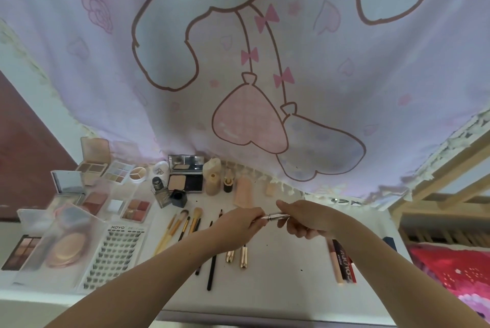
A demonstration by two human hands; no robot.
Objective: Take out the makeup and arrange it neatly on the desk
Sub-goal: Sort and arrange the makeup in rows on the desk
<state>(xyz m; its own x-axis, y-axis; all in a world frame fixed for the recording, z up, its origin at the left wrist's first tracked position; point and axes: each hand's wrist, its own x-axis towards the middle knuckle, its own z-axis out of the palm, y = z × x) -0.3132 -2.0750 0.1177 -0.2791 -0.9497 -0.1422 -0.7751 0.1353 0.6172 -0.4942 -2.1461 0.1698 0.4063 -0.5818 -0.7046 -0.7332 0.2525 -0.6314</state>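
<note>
Both my hands hold a slim silver makeup pen (274,215) above the white desk (286,282). My left hand (240,224) pinches its left end and my right hand (305,219) grips its right part. Below them lie makeup brushes (185,226), dark pencils (211,266) and two gold tubes (237,257). Eyeshadow palettes (136,210), a lash tray (116,256), a round powder compact (65,249) and an open black compact (185,176) sit to the left and at the back.
A pink cartoon curtain (265,62) hangs behind the desk. Lip products (342,261) lie by my right forearm. Small bottles (213,181) and a peach sponge (244,192) stand at the back. A wooden frame (437,189) and red bedding (456,272) are at the right.
</note>
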